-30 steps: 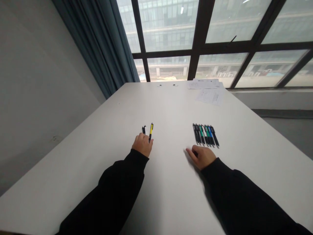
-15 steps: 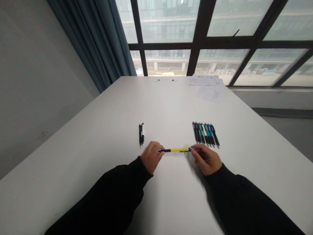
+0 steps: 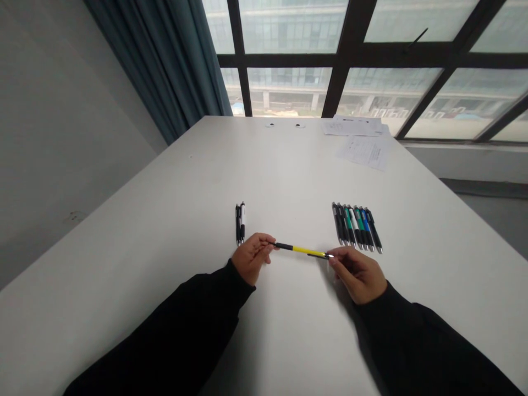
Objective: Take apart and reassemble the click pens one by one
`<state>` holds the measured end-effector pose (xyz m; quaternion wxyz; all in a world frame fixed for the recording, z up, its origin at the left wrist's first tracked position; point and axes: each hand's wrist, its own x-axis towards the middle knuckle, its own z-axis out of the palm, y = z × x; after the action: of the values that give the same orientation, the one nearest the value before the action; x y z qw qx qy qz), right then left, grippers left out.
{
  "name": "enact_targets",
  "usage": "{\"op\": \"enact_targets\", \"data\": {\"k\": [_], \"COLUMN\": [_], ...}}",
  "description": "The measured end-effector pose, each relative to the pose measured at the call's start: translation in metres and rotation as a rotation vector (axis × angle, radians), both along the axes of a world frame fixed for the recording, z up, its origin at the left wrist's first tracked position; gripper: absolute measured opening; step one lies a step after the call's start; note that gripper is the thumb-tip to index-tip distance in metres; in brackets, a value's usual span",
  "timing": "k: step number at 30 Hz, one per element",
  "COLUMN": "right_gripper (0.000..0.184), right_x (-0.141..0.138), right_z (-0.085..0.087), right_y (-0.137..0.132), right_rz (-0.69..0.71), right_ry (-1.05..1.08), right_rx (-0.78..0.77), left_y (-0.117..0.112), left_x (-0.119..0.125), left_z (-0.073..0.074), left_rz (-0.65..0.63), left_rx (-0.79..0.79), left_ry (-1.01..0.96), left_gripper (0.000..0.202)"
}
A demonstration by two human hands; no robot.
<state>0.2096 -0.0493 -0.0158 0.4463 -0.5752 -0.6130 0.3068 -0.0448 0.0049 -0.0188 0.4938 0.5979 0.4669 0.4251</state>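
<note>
R hand (image 3: pixel 358 274): thumb + fingers clamped on clip end of yellow pen (image 3: pixel 304 251). L hand (image 3: pixel 251 257): fingers at tip end; pinched or loose, can't tell. Pen spans gap betw. hands, over worktop (image 3: pixel 284 181); two-end hold prob. steadies it & leaves barrel exposed. Beyond L hand: black pen (image 3: pixel 238 224) & white pen (image 3: pixel 242 214), side by side. Beyond R hand: pen row (image 3: pixel 355 222), approx. parallel, prob. aligned so each stays separately graspable. Far edge: papers (image 3: pixel 363 148), overlapping, well apart from hands.
</note>
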Motion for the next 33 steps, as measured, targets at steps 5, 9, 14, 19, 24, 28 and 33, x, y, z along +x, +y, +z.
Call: {"op": "enact_targets", "data": {"k": [5,9,14,19,24,28,33], "right_gripper": [0.027,0.027,0.029,0.028,0.029,0.028,0.025], "right_x": [0.000,0.001,0.002,0.002,0.002,0.001,0.001], "right_z": [0.000,-0.001,-0.003,-0.002,0.000,0.004,0.007], "right_y": [0.000,0.000,0.000,-0.001,-0.001,-0.001,-0.001], "right_rz": [-0.021,-0.019,-0.015,-0.006,-0.013,-0.016,-0.001], "right_ry": [0.013,0.016,0.006,0.007,-0.008,-0.042,-0.047], "right_rx": [-0.013,-0.008,-0.023,-0.036,-0.044,-0.040,-0.065], "left_y": [0.001,0.001,0.000,-0.001,-0.001,-0.002,-0.002], "left_x": [-0.001,-0.002,-0.003,-0.003,-0.003,-0.002,-0.002], "left_z": [-0.003,-0.008,-0.006,-0.001,0.000,0.000,-0.001], "left_rz": [0.016,0.010,-0.017,-0.026,-0.035,-0.042,-0.036], "left_rx": [0.015,0.032,0.044,0.039,0.043,0.044,0.038], "left_ry": [-0.015,-0.002,0.012,0.032,0.025,0.018,0.006], "left_gripper": [0.026,0.027,0.024,0.023,0.027,0.030,0.033]}}
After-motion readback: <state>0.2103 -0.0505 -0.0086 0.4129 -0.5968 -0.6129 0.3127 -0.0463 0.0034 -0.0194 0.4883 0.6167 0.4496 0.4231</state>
